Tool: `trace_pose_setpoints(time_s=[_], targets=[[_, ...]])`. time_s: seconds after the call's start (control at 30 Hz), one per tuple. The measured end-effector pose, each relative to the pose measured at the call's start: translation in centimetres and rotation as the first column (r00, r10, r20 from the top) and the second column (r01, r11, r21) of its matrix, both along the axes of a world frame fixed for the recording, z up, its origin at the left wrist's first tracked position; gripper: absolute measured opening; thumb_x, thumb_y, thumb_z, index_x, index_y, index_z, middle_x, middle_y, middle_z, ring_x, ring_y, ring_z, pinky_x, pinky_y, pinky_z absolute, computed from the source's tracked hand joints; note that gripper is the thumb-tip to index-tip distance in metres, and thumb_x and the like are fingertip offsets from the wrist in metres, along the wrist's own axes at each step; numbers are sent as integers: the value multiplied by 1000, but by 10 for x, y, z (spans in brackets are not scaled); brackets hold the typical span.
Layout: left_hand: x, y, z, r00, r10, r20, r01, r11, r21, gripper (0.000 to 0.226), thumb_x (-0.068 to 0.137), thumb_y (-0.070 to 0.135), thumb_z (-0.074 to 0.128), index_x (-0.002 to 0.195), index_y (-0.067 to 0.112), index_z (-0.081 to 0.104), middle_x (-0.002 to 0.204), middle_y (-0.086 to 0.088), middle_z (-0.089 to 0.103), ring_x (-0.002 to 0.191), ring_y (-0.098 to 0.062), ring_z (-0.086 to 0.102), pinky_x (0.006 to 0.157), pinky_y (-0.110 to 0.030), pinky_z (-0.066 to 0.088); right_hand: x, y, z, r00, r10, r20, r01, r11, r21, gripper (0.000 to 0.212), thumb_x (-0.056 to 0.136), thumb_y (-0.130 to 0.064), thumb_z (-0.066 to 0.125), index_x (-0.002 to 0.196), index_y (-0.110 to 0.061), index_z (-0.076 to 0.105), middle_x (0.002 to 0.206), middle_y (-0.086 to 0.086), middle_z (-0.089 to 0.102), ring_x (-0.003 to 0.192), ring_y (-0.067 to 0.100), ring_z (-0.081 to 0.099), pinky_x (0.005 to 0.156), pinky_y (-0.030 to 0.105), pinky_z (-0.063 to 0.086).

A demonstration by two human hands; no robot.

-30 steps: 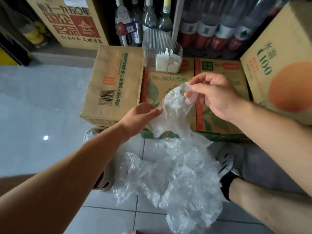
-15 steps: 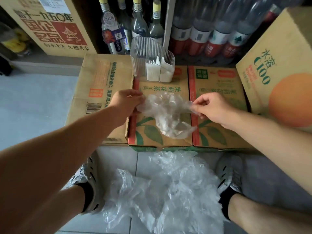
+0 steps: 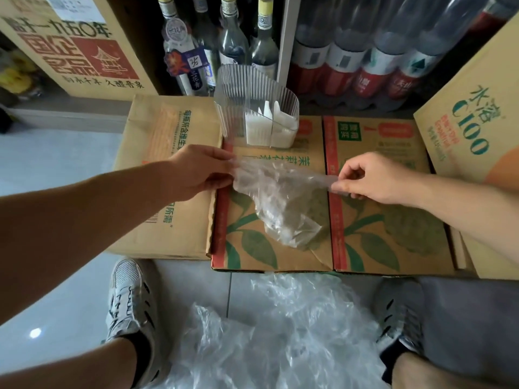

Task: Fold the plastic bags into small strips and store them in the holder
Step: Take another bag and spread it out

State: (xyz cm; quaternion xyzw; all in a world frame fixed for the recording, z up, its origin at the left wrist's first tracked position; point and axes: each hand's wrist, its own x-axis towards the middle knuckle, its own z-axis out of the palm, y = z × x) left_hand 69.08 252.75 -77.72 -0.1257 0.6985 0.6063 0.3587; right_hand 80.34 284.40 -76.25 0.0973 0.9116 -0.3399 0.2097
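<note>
1. The plastic bag (image 3: pixel 280 197) is stretched between both hands just above the middle cardboard box (image 3: pixel 252 248). It sits in front of the holder (image 3: pixel 252 108), and its lower part sags in a crumpled point onto the box top.
2. The left grip (image 3: pixel 196 171) is narrow, pinching the bag's left end between thumb and fingers. The right grip (image 3: pixel 370 178) is also narrow, pinching the right end with thumb against forefinger and the other fingers curled.
3. The bag is thin, clear film. It looks almost weightless and fully limp, with no shape of its own and many creases.
4. Film like this is probably slick and a little clingy. Folds will likely spring open unless they are pressed flat against the box.
5. The best hold is at the two ends of the top edge, as now, kept taut. A fistful in the middle would only crumple it, and a hard pull may tear it.
6. For folding, I judge it should be laid flat on the box, smoothed with an open palm, and then taken by its edges.
7. The holder is clear and ribbed and stands at the back of the same box. White folded strips (image 3: pixel 269 127) stand in its right part, but I cannot tell exactly which compartments.
8. A heap of bags (image 3: pixel 280 332) lies on the floor (image 3: pixel 56 169) between the feet. It looks like equally limp film, best lifted one bag at a time by an edge.
</note>
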Motion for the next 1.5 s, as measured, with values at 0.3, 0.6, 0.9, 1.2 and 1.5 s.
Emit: trace_pose_setpoints(time_s=[0.3,0.6,0.9,1.2,1.5], targets=[[12,15,0,984,46,-169,-76,982,-172,10,84,7,81,87,15,75,83,-5,73,66,-13,69,56,-21,59,18,13,-2,981,-158,-110,174,971,162,29,82,-26,84,102,-23,63,101,2,64,78,19,64,66,31,47],[60,11,3,953,209,-218,-254,946,-200,39,96,46,63,103,7,67,93,-11,72,75,-22,67,76,-42,63,52,-41,5,980,-166,109,181,973,-142,40,91,-38,74,125,-25,58,108,5,60,90,22,64,82,44,59],[96,26,8,964,-29,-263,-39,968,-250,9,86,29,81,83,23,74,85,4,73,79,-15,68,84,-37,61,56,-39,-3,923,-298,243,375,839,-395,9,93,-4,70,99,1,66,78,12,66,62,14,63,58,25,55],[98,35,1,989,133,-67,-126,987,96,38,85,13,81,114,4,59,113,-17,73,91,-21,75,82,-36,63,71,-20,-2,863,-395,316,502,742,-443,3,95,-9,67,97,-6,66,72,5,63,60,13,59,56,25,51],[80,51,-6,987,-12,-163,-6,994,-112,14,88,21,80,89,9,72,82,-12,67,73,-22,62,65,-28,60,67,-11,-1,855,-327,403,519,553,-651,34,74,-20,75,102,-2,67,84,11,67,67,15,62,63,27,55]])
